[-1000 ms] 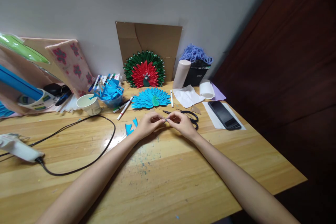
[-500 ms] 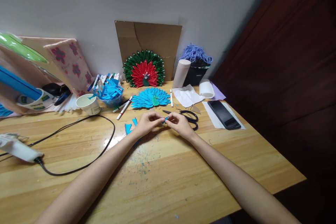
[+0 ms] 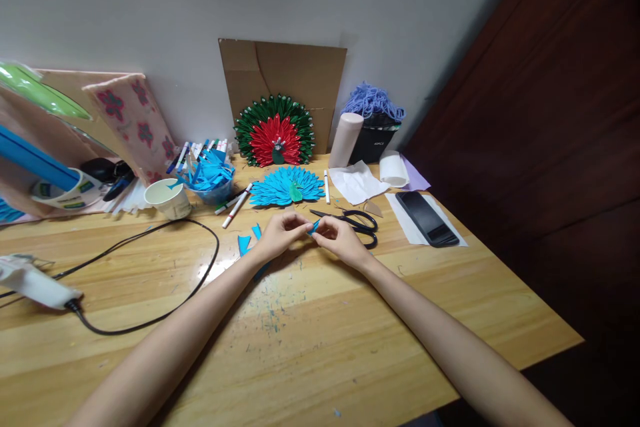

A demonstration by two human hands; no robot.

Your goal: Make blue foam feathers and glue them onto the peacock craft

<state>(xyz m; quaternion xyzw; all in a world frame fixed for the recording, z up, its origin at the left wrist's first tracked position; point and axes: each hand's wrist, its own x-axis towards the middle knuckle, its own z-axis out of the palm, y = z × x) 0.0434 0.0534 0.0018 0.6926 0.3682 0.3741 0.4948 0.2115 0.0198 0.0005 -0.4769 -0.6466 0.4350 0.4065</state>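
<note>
A small strip of blue paper (image 3: pixel 314 227) is pinched between my two hands above the middle of the table. My left hand (image 3: pixel 283 235) grips its left end with thumb and fingers. From the other side, the fingertips of my right hand (image 3: pixel 343 239) close on it. Just behind my right hand lie black-handled scissors (image 3: pixel 361 219), partly covered by it. Beyond my hands rests a blue fan-shaped paper peacock (image 3: pixel 280 187) with a green body. Loose blue paper pieces (image 3: pixel 244 244) lie beside my left wrist, some hidden under the forearm.
A red and green peacock (image 3: pixel 273 130) leans on a cardboard sheet (image 3: pixel 300 73). At left are a tub of blue strips (image 3: pixel 213 180), a paper cup (image 3: pixel 167 199), and a white device (image 3: pixel 37 283) with a looping black cord. A phone (image 3: pixel 425 219) lies right, near a tumbler (image 3: pixel 346 140).
My right fingers have shifted slightly on the blue paper strip, and more of it shows between my hands. Everything else stays in place.
</note>
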